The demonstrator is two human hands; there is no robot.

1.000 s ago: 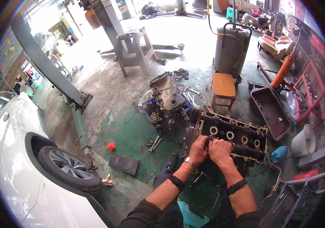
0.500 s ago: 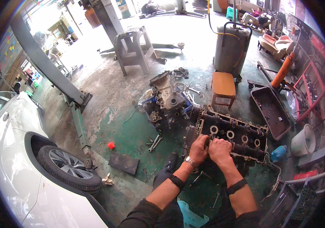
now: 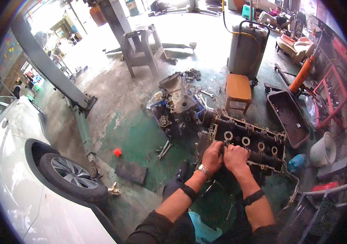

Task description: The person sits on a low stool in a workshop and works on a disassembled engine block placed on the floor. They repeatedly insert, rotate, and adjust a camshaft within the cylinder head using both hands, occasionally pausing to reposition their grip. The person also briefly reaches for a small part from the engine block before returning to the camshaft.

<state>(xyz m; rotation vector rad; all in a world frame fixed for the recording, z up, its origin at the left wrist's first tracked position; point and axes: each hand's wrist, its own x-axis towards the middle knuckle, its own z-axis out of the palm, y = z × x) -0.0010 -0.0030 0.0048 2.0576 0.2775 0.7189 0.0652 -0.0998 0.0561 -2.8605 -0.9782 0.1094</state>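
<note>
Both my hands are together over the near left part of a large dark cylinder head (image 3: 254, 138), which has a row of pale rings along its top. My left hand (image 3: 212, 157), with a metal watch at its wrist, is closed with its fingers curled. Against it, my right hand (image 3: 236, 157) makes a fist with the knuckles up. A small dark piece shows between the two hands, but the fingers cover most of it and I cannot name it. Left of the cylinder head stands a partly dismantled engine block (image 3: 177, 101) with blue patches.
Wrenches (image 3: 165, 149) lie on the green floor beside a dark flat block (image 3: 131, 172) and a red cap (image 3: 117, 152). Beyond the cylinder head are a wooden stool (image 3: 238, 90) and a black tray (image 3: 289, 122). A blue bottle (image 3: 296, 162) stands right; a white car (image 3: 19, 162) fills the left.
Both hands have shifted slightly away from me over the cylinder head, still closed and side by side. The surrounding things stay in place.
</note>
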